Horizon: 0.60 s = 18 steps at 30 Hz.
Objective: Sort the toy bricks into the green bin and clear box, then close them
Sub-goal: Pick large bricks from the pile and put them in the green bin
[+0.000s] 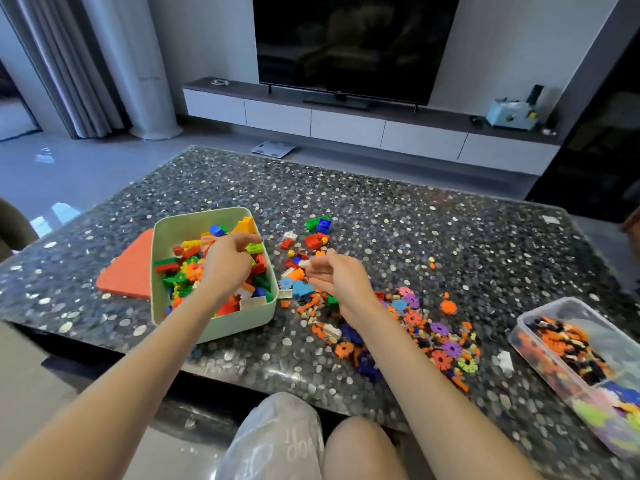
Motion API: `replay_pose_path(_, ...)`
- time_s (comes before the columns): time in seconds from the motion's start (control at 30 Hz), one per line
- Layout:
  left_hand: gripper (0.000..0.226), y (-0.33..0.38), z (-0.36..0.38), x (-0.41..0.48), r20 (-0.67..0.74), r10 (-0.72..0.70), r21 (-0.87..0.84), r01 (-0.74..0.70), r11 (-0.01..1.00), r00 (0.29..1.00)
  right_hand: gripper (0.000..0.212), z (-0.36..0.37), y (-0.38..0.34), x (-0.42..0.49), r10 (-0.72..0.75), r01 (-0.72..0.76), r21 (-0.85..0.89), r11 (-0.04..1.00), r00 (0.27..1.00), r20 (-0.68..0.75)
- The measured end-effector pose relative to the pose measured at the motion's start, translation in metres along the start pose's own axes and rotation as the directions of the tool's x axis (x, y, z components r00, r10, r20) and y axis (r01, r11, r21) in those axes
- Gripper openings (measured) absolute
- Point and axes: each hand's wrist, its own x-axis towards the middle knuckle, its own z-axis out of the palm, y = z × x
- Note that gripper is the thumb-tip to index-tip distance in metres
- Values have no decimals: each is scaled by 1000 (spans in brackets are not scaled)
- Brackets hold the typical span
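The green bin (162, 230) stands on the table's left half, filled with mixed coloured bricks. My left hand (228, 259) hovers over it and pinches a lime-green brick (254, 248) at its fingertips. My right hand (334, 275) is just right of the bin, above a loose pile of bricks (311, 244), fingers curled round a small white piece (304, 263). More flower-shaped and small pieces (440, 337) lie scattered toward the right. The clear box (530, 318) sits at the front right, holding orange, black, purple and yellow pieces.
An orange lid (130, 268) lies flat behind the bin's left side. A small white brick (504, 362) lies near the clear box. A crumpled plastic bag (277, 441) rests on my lap by the table's front edge. A TV and low cabinet stand beyond the table.
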Motion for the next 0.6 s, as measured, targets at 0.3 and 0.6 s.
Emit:
replay_pose_path(0.3, 18, 23, 100, -51, 384, 244, 224, -346, 911, 891, 31, -185, 80, -50, -394, -157, -903, 400, 860, -324)
replay_pose_path(0.6, 31, 16, 152, -81, 638, 223, 343, -531, 775, 737, 46, -174, 122, -42, -588, 200, -971, 133, 805, 85)
